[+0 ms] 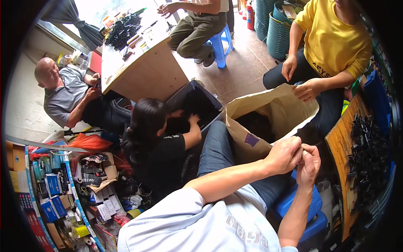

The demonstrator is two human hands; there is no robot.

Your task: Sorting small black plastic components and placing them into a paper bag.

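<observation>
- Over a large brown paper sack (268, 113), the person's 2 hands meet: the left hand (285, 154) and the right hand (308, 161) press fingertip to fingertip.
- Both hands are curled tight around something very small pinched between them; it is too hidden by the fingers to tell what it is.
- Just below the hands sits a blue plastic stool (300, 206).
- Inside the open sack lies a dark heap of small black parts (256, 124).
- At the sack's far rim, a person in a yellow shirt (333, 38) holds the edge with 1 hand.
- To the left, a person in a black shirt (163, 151) reaches into a dark blue bin (195, 105).
- On the right, a wooden board (342, 147) carries more black parts.
- Farther back stands a wooden table (142, 71), with 2 more people seated beside it.
</observation>
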